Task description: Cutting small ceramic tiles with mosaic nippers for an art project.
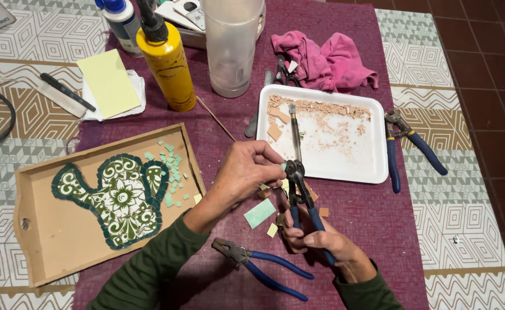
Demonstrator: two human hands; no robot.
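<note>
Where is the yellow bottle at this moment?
The yellow bottle stands at the top left of the head view, between the pale yellow card and the clear plastic cup.

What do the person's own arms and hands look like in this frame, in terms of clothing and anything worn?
Both arms are covered by long dark olive-green sleeves of a soft, knit-looking fabric that end at the wrists. The left hand and the right hand are bare: no gloves. No rings, watch or bracelet can be made out, though the cuffs cover the wrists. The sleeves show no markings or patterns.
</note>
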